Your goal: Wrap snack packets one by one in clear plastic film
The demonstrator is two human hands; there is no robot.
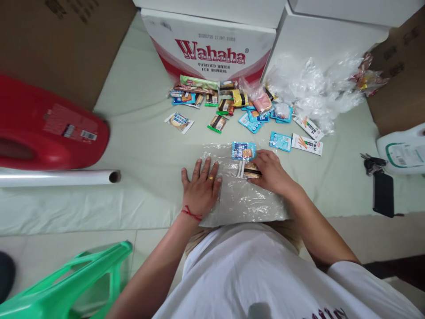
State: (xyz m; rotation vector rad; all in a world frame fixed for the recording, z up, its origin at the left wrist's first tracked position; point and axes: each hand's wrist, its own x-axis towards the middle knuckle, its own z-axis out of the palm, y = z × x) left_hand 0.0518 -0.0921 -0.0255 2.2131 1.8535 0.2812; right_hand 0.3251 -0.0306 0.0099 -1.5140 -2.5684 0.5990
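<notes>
My left hand (200,188) lies flat with its fingers spread, palm down at the left edge of a sheet of clear plastic film (252,204). My right hand (271,172) has its thumb and fingers closed around the right end of a wrapped biscuit (250,170) with a dark band, resting on the film. Two thin white strips show at the biscuit's left end. Just above it, also on the film, is a small blue snack packet (243,151). Another blue packet (280,141) and a white snack packet (307,144) lie beyond my right hand.
Mixed wrapped snacks (229,99) are piled before a Wahaha water carton (212,48). Crumpled clear plastic bags (312,88) sit at the back right. A red jug (53,124) and white roll (56,178) are left; keys, a black phone (383,193) and a white bottle (403,150) are right.
</notes>
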